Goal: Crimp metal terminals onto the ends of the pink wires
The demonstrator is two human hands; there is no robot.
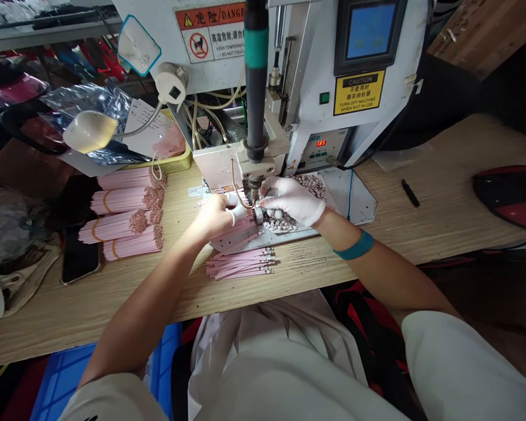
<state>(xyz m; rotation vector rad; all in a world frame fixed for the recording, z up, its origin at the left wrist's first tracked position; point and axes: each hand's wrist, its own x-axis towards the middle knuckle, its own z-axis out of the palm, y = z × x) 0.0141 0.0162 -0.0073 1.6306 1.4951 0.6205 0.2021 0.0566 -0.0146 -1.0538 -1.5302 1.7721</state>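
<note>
My left hand (219, 216), with white covers on its fingertips, is closed at the left of the soldering machine's tip (254, 190). Pink wires (241, 229) lie just below its fingers; what it pinches is hidden. From the other side my right hand (291, 200), in a white glove, has thumb and forefinger pressed together close to the tip. Whatever is in that pinch is too small to make out. A small metal block (259, 216) sits between the hands. Under and behind my right hand is a pile of small pale parts (311, 186) on a metal base plate (362, 204).
Loose pink wires with small ends (241, 264) lie at the front of the table (307, 263). Tied bundles of pink wire (125, 216), a phone (81, 254) and a yellow basket (175, 162) are at left. A lamp (90, 131) hangs nearby. Right: a black pen cap-like piece (410, 193).
</note>
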